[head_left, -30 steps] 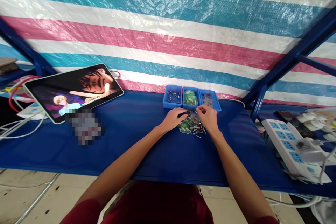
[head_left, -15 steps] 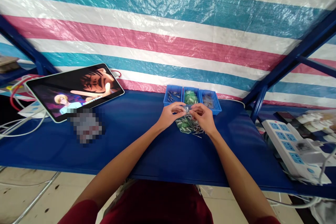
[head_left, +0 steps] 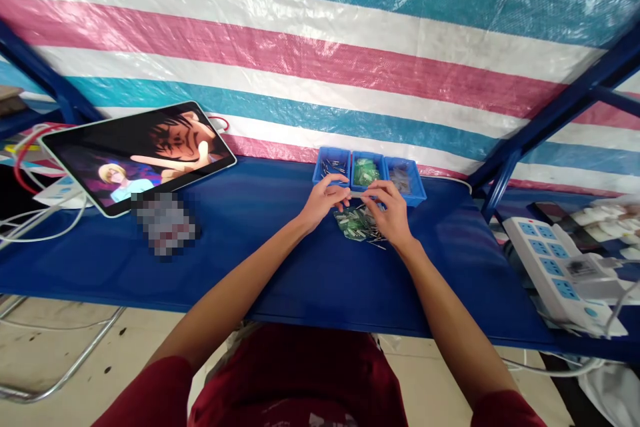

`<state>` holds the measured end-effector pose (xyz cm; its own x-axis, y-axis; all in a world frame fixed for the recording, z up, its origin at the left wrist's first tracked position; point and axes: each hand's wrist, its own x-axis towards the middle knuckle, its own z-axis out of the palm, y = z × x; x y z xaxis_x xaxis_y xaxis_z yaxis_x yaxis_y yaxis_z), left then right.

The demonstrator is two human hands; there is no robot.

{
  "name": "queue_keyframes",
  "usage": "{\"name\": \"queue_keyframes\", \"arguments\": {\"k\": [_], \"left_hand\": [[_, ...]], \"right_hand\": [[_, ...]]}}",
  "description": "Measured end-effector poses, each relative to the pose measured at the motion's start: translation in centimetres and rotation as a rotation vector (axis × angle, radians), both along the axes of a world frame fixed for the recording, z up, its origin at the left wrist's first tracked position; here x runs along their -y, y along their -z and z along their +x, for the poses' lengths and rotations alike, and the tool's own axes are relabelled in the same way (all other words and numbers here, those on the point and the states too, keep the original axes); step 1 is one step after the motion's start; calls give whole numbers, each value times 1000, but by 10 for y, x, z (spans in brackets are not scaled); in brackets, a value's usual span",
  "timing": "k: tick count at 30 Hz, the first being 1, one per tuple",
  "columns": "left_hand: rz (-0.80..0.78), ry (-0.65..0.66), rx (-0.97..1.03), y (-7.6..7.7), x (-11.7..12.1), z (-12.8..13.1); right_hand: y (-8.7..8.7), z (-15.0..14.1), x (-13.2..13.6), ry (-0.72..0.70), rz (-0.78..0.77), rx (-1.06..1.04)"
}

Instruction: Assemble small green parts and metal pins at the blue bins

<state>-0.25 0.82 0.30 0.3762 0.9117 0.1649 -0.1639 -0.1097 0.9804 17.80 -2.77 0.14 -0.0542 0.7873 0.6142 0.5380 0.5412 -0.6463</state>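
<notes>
My left hand (head_left: pixel 321 205) and my right hand (head_left: pixel 391 215) face each other above the table, fingertips pinched. A small clear plastic bag (head_left: pixel 356 195) stretches between them, seen nearly edge-on as a thin pale strip. Below the hands lies a pile of green packets (head_left: pixel 352 225) mixed with thin metal pins (head_left: pixel 379 241), partly hidden by my right hand. Just behind are three joined blue bins: the left bin (head_left: pixel 319 165) holds dark metal pins, the middle one green packets (head_left: pixel 367 172), the right one clear plastic bags (head_left: pixel 400 177).
A tablet (head_left: pixel 150 153) playing a cartoon leans at the back left, with a blurred-out object (head_left: pixel 167 223) in front. White cables (head_left: pixel 60 248) trail at the left. A power strip (head_left: pixel 550 267) with a plugged-in adapter lies at the right. Striped sheeting (head_left: pixel 300 73) hangs behind the blue table (head_left: pixel 240 253).
The clear bag, crumpled between my fingertips before, is now held as a flatter, thin strip. My left fingers have shifted slightly. The whole view has tilted a little.
</notes>
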Motion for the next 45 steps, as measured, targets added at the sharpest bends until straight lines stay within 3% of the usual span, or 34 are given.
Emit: {"name": "queue_keyframes", "arguments": {"k": [3, 6, 11, 16, 19, 23, 26, 30, 36, 42, 45], "left_hand": [[186, -66, -152, 4, -2, 0], [226, -56, -251, 6, -4, -1], [83, 0, -165, 3, -3, -1], [-44, 17, -157, 1, -1, 0], [-18, -64, -230, 2, -2, -3], [184, -211, -451, 5, -5, -8], [362, -248, -696, 8, -8, -10], [457, -82, -910, 9, -11, -16], [466, 103, -980, 5, -16, -27], [499, 146, -1017, 11, -19, -25], [494, 157, -987, 13, -20, -25]], "right_hand": [[1, 0, 0, 6, -161, -101], [-1, 0, 1, -33, -291, -222], [-5, 1, 3, -123, -157, -78], [-5, -2, 2, -73, -97, 11], [-5, -2, 1, -107, -247, -92], [-4, 4, -4, -156, -474, -349], [-2, 11, -10, -51, -412, -544], [6, 22, -19, 199, -236, -725], [12, 23, -18, 327, -139, -588], [6, 20, -12, 430, -21, -68], [10, 23, -14, 516, -13, 76]]}}
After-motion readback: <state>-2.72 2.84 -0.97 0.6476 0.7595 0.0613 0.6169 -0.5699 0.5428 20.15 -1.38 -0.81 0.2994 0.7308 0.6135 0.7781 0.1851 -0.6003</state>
